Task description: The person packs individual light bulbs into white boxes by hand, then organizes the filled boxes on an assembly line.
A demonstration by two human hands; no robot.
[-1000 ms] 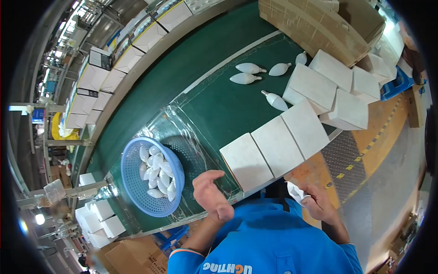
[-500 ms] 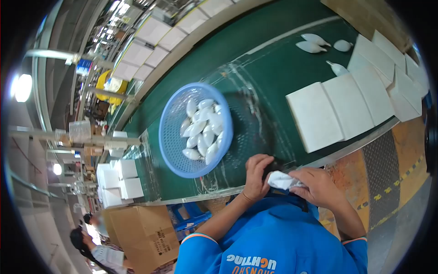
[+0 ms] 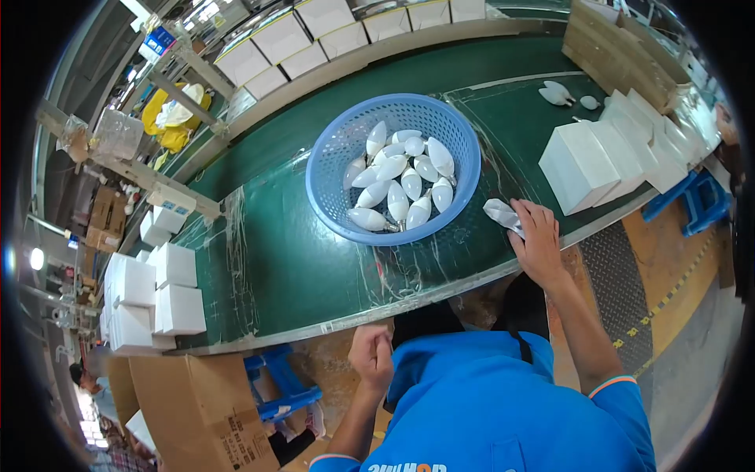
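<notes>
A blue plastic basket [image 3: 321, 200] holding several white candle-shaped bulbs [image 3: 399, 200] stands on the green worktable [image 3: 271, 259]. To the right of the basket, my right hand [image 3: 539, 240] is closed on a crumpled white cloth [image 3: 503, 215] above the table's front edge. My left hand [image 3: 371, 354] is below the front edge, fingers curled in; what it holds, if anything, is hidden.
White boxes [image 3: 582, 167] and a few loose bulbs [image 3: 556, 94] lie at the right, beside a cardboard box [image 3: 625, 55]. More white boxes [image 3: 177, 308] are stacked at the left, above a large open carton [image 3: 200, 401]. A person [image 3: 102, 397] is at the lower left.
My hands have moved apart: the right with the cloth over the table, the left down to the left, off the cloth. The view has turned, and the basket appears further right and higher.
</notes>
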